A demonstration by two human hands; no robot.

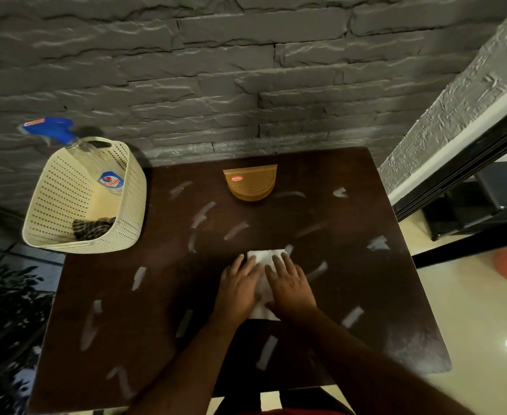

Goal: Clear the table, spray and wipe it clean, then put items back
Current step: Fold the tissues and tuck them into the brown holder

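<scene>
A dark brown table (162,295) carries many white smears and streaks. In its middle lies a folded white tissue (265,259). My left hand (238,284) and my right hand (291,284) both press flat on it, fingers straight, side by side. A brown half-round napkin holder (250,182) stands at the table's far edge. A cream perforated basket (66,199) sits at the table's far left corner. It holds a spray bottle (110,178) with a blue trigger head and a dark checked cloth (93,227).
A grey stone wall (216,70) rises right behind the table. Dark plant leaves (3,295) fill the left. To the right are a black-framed glass panel (456,163), a dark bench and a glossy cream floor (486,319).
</scene>
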